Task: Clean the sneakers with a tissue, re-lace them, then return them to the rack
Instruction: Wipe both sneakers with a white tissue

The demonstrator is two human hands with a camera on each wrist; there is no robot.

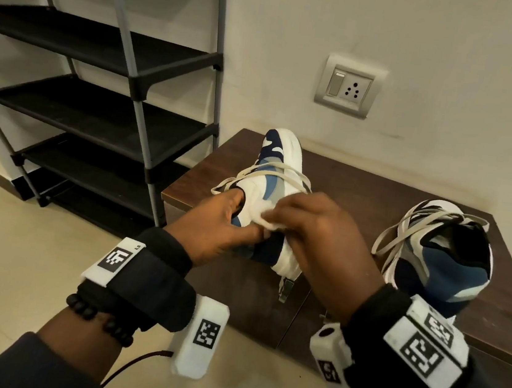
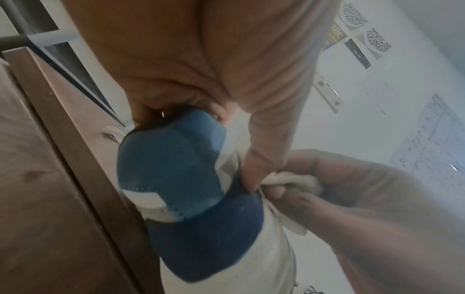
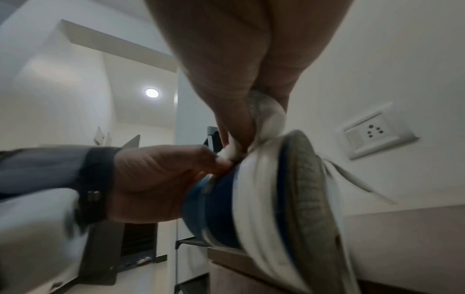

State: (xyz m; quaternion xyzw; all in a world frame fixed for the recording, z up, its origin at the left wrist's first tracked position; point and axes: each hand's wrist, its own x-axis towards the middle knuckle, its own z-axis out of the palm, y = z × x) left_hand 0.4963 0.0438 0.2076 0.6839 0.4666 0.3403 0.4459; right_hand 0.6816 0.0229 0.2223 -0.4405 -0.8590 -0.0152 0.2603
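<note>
Dark wooden bench (image 1: 362,187), left hand (image 1: 212,220) gripping sneaker (image 1: 269,176) heel, right hand (image 1: 321,231) fingers pinching tissue (image 1: 272,220) against its side

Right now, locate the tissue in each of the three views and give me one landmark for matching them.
Head: the tissue sits centre frame, pinched by the right hand against the held sneaker.
Left wrist: tissue right of centre, beside the sneaker's heel.
Right wrist: tissue centre, above the sole.
Shared landmark: the left hand's thumb beside the tissue.

No text is legible; wrist tags (image 1: 119,256) carry only coded patterns.
</note>
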